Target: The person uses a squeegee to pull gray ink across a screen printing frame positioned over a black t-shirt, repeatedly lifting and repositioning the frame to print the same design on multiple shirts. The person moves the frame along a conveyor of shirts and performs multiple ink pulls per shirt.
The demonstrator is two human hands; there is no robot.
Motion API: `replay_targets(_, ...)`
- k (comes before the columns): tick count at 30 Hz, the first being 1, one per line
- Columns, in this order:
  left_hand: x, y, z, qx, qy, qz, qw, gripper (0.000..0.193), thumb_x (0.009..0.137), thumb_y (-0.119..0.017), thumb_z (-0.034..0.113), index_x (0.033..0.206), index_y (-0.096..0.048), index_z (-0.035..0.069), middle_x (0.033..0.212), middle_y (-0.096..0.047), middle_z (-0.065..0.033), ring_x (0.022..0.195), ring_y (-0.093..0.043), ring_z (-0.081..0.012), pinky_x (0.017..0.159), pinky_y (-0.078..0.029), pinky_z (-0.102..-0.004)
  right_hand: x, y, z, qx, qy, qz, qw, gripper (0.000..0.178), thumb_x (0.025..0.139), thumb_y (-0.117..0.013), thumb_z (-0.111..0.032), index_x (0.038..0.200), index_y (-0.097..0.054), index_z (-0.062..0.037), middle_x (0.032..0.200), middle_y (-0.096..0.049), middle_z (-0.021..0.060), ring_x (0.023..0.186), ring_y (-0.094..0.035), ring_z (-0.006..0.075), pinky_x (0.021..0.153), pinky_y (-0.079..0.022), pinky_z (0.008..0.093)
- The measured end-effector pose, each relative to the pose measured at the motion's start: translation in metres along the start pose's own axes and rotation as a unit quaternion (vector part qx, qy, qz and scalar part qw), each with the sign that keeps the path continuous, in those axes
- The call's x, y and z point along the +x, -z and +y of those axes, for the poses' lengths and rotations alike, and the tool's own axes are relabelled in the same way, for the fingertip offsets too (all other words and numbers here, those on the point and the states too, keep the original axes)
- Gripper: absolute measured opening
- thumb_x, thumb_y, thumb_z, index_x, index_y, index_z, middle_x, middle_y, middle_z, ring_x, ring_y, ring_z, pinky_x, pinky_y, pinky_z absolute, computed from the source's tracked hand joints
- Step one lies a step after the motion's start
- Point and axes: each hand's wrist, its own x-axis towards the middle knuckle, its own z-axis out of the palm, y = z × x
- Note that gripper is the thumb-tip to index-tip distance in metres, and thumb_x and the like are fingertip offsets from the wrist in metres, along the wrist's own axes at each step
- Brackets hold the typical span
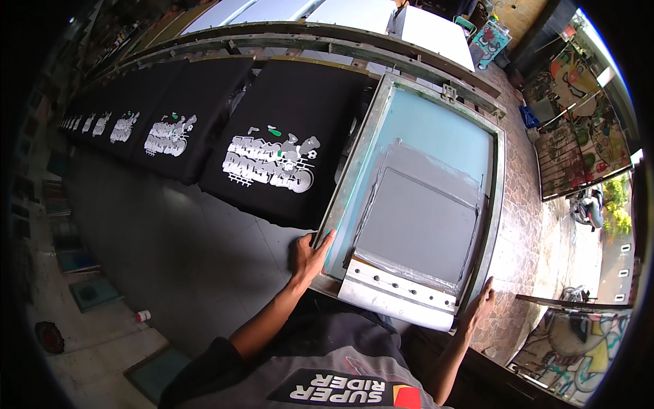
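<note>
A screen printing frame with a metal rim lies tilted in front of me, its pale blue mesh partly coated with grey ink. At its near left edge, my left hand grips the rim with the thumb on top. My right hand holds the near right edge, its fingers partly hidden along the rim. Across the near end of the mesh rests a wide squeegee, with a pale body and a row of dark bolts; neither hand touches it. Left of the frame lies a black T-shirt with a white, grey and green print.
More printed black shirts run in a row to the far left. A metal rail passes behind them, with white boards beyond. A small white-and-red container stands at lower left. Stone-patterned floor extends to the right.
</note>
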Motion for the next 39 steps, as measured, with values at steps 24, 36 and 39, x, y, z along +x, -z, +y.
replay_targets(24,0.048,-0.069,0.031,0.114,-0.026,0.058,0.991,0.062,0.098,-0.081,0.053,0.080,-0.067,-0.004,0.068,-0.065,-0.0084,0.066,-0.053,-0.0143,0.062,-0.046,-0.0395,0.088,-0.047,-0.035,0.006,-0.025,-0.033,0.999,0.070,0.104,-0.065,-0.067,0.087,-0.065,0.0016,0.070,-0.041,-0.0017,0.067,-0.034,0.0113,0.063,-0.029,0.0338)
replay_targets(36,0.060,-0.081,0.005,0.108,-0.032,0.079,0.991,0.069,0.094,-0.083,0.056,0.072,-0.063,-0.005,0.061,-0.053,-0.0046,0.065,-0.044,-0.0132,0.059,-0.039,-0.0403,0.094,-0.046,-0.024,0.060,-0.049,-0.096,0.992,0.059,0.108,-0.065,-0.058,0.096,-0.067,0.0001,0.074,-0.054,0.0008,0.069,-0.045,0.0113,0.066,-0.037,0.0335)
replay_targets(39,0.070,-0.077,-0.005,0.115,0.003,0.032,0.993,0.054,0.098,-0.083,0.049,0.080,-0.071,-0.001,0.070,-0.054,0.0020,0.073,-0.044,-0.0071,0.062,-0.037,-0.0347,0.096,-0.058,0.004,0.040,0.002,-0.087,0.995,0.057,0.108,-0.067,-0.055,0.108,-0.066,0.0027,0.084,-0.064,0.0085,0.076,-0.054,0.0139,0.070,-0.043,0.0328)
